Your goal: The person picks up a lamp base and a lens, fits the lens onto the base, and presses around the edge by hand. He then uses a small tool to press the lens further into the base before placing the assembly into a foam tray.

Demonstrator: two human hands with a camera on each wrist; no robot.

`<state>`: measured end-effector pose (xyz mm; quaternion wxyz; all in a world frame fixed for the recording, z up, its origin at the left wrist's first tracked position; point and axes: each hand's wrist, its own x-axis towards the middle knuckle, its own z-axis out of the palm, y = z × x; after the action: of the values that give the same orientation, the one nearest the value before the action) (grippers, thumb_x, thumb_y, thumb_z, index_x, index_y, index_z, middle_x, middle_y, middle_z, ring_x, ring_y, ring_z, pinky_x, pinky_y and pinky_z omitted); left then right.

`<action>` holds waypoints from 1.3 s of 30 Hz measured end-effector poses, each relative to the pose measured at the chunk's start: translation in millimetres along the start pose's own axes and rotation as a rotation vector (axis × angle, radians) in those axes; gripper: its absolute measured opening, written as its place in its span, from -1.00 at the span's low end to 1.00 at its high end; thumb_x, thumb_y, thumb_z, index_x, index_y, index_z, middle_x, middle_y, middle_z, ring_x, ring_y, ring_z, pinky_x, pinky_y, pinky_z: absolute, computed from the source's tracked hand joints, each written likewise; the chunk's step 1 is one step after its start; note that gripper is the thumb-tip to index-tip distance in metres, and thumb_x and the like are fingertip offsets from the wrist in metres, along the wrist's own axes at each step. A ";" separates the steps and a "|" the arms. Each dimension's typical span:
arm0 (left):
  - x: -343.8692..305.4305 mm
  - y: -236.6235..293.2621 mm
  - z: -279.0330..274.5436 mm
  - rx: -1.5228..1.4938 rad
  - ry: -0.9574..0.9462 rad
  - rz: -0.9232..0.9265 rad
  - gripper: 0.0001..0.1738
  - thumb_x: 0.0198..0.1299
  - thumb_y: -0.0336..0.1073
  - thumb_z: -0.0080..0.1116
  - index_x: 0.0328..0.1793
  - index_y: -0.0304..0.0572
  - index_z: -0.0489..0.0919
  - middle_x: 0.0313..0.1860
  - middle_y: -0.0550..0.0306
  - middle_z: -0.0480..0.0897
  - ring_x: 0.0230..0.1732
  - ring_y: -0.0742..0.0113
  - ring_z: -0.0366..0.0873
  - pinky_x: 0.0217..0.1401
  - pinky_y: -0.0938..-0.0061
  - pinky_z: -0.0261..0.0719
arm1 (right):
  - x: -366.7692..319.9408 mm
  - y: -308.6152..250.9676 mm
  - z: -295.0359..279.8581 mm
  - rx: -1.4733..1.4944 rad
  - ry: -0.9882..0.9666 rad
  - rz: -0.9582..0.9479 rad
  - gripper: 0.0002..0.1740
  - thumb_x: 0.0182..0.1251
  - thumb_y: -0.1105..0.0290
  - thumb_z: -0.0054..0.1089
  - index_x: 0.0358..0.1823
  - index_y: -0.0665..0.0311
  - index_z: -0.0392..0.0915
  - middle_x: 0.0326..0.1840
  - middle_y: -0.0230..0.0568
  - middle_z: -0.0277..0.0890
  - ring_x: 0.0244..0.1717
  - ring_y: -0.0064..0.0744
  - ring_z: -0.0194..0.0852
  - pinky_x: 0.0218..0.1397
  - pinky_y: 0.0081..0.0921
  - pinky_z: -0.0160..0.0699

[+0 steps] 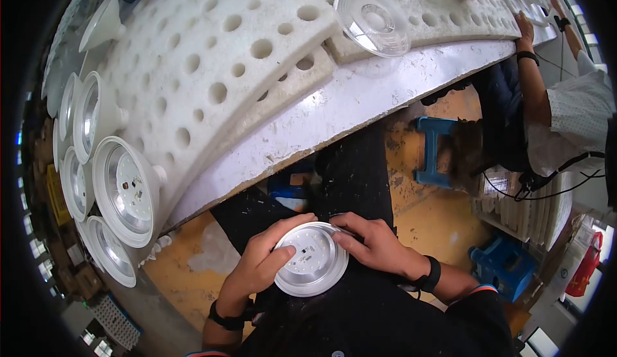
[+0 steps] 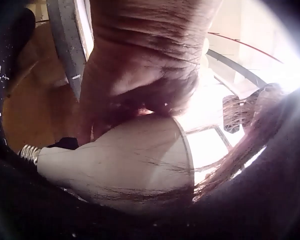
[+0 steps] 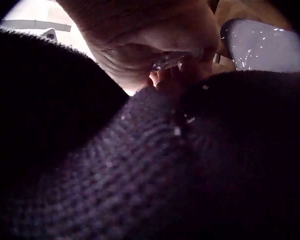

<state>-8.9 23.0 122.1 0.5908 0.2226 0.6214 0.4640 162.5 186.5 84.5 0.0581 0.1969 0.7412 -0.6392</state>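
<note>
A white cone-shaped LED bulb [image 1: 313, 284] lies face up over the lap, its round board of small LEDs showing. From the left side my left hand [image 1: 258, 254] grips it, the thumb lying over the face and the fingers around the rim. My right hand [image 1: 376, 246] holds the opposite edge, thumb on the rim, its fingertips partly hidden. In the left wrist view the bulb's smooth body [image 2: 125, 155] and metal screw base [image 2: 29, 153] show under the hand. A clear, shiny edge [image 3: 167, 61] shows by the fingers in the right wrist view.
White foam boards with holes [image 1: 257, 48] cover much of the table [image 1: 302, 122]. A clear round lens [image 1: 375, 23] lies near the table edge. Several open-faced bulbs [image 1: 128, 190] stand at the left. Another person [image 1: 559, 106] works at the right, near a blue stool [image 1: 434, 151].
</note>
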 end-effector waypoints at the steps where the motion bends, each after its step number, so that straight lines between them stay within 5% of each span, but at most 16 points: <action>1: -0.6 -0.8 1.4 0.025 0.022 0.034 -0.34 0.11 -0.35 -0.08 0.39 -0.48 0.36 0.30 -0.20 0.51 0.31 0.16 0.46 0.41 0.35 0.32 | -0.4 -0.1 -2.3 -0.001 0.001 0.000 -0.67 0.42 0.29 0.17 0.10 0.30 0.49 -0.15 -0.01 0.62 -0.17 -0.15 0.71 -0.14 -0.38 0.63; 4: -9.5 -15.8 10.6 0.003 0.126 0.157 -0.41 0.20 -0.44 -0.12 0.40 -0.41 0.36 0.29 -0.14 0.51 0.27 0.19 0.48 0.37 0.36 0.35 | -4.4 0.4 -4.3 0.108 -0.076 0.087 -0.56 0.40 0.27 0.21 0.22 0.31 0.44 -0.13 -0.08 0.62 -0.14 -0.34 0.68 -0.08 -0.43 0.60; 8: -12.2 -22.2 22.4 -0.215 0.350 0.057 -0.43 0.21 -0.44 -0.13 0.39 -0.42 0.37 0.27 -0.17 0.52 0.28 0.16 0.48 0.37 0.34 0.35 | -8.2 3.6 -2.4 0.270 -0.141 0.230 -0.35 0.35 0.29 0.27 0.41 0.30 0.28 -0.20 -0.21 0.59 -0.20 -0.54 0.52 -0.04 -0.48 0.52; 12: -9.7 -21.3 -0.3 -0.001 0.152 0.062 -0.37 0.24 -0.34 -0.02 0.45 -0.41 0.29 0.27 -0.13 0.49 0.27 0.22 0.46 0.35 0.38 0.36 | 8.4 3.4 -10.7 0.170 -0.204 0.196 -0.43 0.33 0.38 0.22 0.36 0.30 0.36 -0.28 -0.17 0.58 -0.33 -0.51 0.51 -0.15 -0.50 0.53; 14: -2.5 -2.2 -6.1 -0.029 -0.080 -0.004 -0.29 0.22 -0.27 0.12 0.48 -0.40 0.25 0.29 -0.09 0.48 0.27 0.26 0.45 0.34 0.40 0.36 | 22.0 5.2 -14.2 0.062 -0.165 -0.174 -0.51 0.27 0.44 0.19 0.26 0.27 0.47 -0.29 -0.08 0.63 -0.36 -0.35 0.59 -0.23 -0.46 0.54; 16: 5.4 -6.8 -8.1 -0.098 -0.130 -0.057 -0.23 0.17 -0.25 0.23 0.48 -0.39 0.25 0.29 -0.09 0.48 0.28 0.29 0.44 0.35 0.40 0.35 | 30.9 -10.9 -23.0 0.043 -0.180 -0.156 -0.64 0.27 0.43 0.23 0.11 0.30 0.57 -0.21 -0.03 0.66 -0.32 -0.26 0.63 -0.20 -0.43 0.57; 19: 1.6 -17.2 0.7 -0.196 -0.134 -0.056 -0.28 0.19 -0.31 0.11 0.49 -0.40 0.24 0.29 -0.12 0.48 0.29 0.27 0.44 0.37 0.39 0.34 | 30.9 -1.5 -19.3 0.213 -0.115 -0.057 -0.74 0.37 0.34 0.23 -0.01 0.34 0.62 -0.34 -0.24 0.63 -0.36 -0.56 0.53 -0.22 -0.55 0.52; 23: -12.1 -25.6 13.6 -0.328 0.122 -0.046 -0.30 0.16 -0.38 -0.11 0.49 -0.43 0.22 0.30 -0.16 0.47 0.31 0.19 0.44 0.41 0.37 0.31 | 15.0 11.6 -15.7 0.547 -0.159 0.296 -0.72 0.45 0.30 0.19 0.02 0.35 0.61 -0.38 -0.44 0.55 -0.33 -0.71 0.44 -0.20 -0.62 0.46; 30: -22.4 -30.5 22.9 -0.309 0.312 -0.015 -0.29 0.20 -0.30 -0.10 0.50 -0.42 0.20 0.39 -0.20 0.36 0.41 0.14 0.33 0.49 0.34 0.18 | -2.8 16.7 5.7 0.358 -0.130 0.192 -0.49 0.35 0.31 0.30 0.28 0.31 0.44 -0.42 -0.42 0.43 -0.34 -0.69 0.33 -0.21 -0.60 0.41; 36: -16.2 -35.2 -5.4 -0.044 0.146 0.059 -0.24 0.24 -0.09 -0.02 0.49 -0.41 0.24 0.40 -0.19 0.35 0.40 0.16 0.34 0.45 0.34 0.22 | 12.7 25.8 2.3 0.337 -0.109 0.123 -0.53 0.37 0.38 0.23 0.28 0.33 0.45 -0.31 -0.33 0.52 -0.32 -0.64 0.34 -0.17 -0.59 0.44; 39: -3.9 -29.4 -12.7 -0.114 0.030 0.045 -0.20 0.23 0.01 0.02 0.49 -0.40 0.25 0.36 -0.15 0.40 0.36 0.18 0.37 0.43 0.35 0.25 | 23.9 26.1 -2.4 0.310 -0.156 0.045 -0.59 0.41 0.36 0.22 0.23 0.35 0.52 0.02 -0.25 0.60 -0.04 -0.58 0.51 0.07 -0.52 0.51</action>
<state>-12.0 2.0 97.8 0.5826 0.1956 0.5973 0.5152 150.6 196.7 52.8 0.0987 0.1701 0.6225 -0.7575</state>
